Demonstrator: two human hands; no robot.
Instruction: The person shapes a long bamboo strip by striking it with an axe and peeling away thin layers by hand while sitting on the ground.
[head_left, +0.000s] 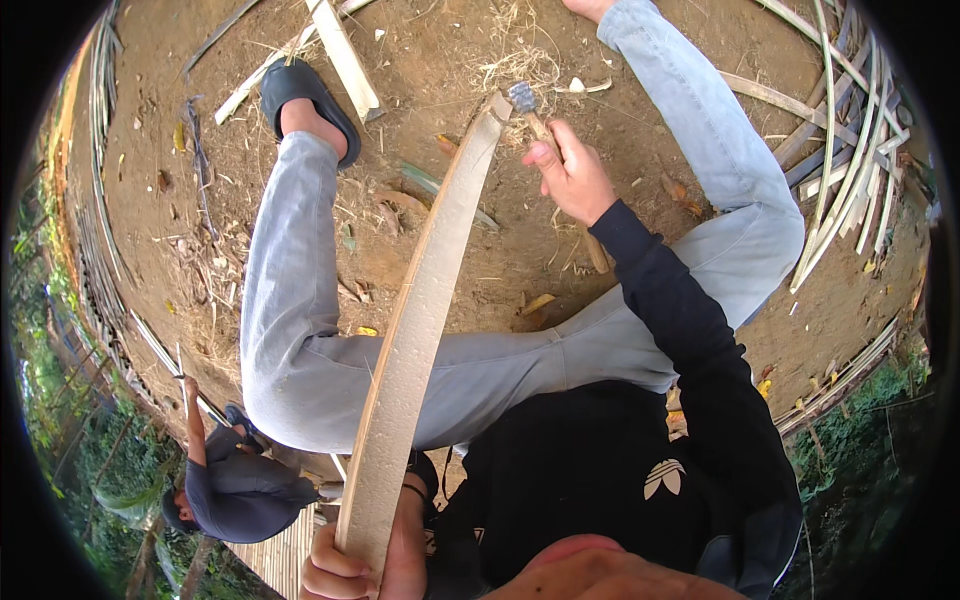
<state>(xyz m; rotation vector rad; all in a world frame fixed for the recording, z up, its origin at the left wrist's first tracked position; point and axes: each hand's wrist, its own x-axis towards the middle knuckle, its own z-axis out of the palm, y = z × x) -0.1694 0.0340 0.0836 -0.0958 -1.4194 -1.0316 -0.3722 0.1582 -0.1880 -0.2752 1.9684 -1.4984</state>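
Observation:
A long pale split-bamboo slat (420, 330) slants across my lap, its near end low at the left and its far end over the dirt between my feet. My left hand (335, 572) is closed round the near end, fingers over its edge. In my right hand (575, 175) is a hammer (522, 97) with a grey metal head and a wooden handle, gripped partway along. The hammer's head is right beside the slat's far end; whether they touch I cannot tell.
My outstretched legs in light jeans (290, 270) flank the slat. Another cut piece (345, 60) lies near my sandal (310, 105). Long strips (860, 170) are heaped at the right. Fibre shavings (520, 55) litter the dirt. At the left a person (240, 490) sits holding a strip.

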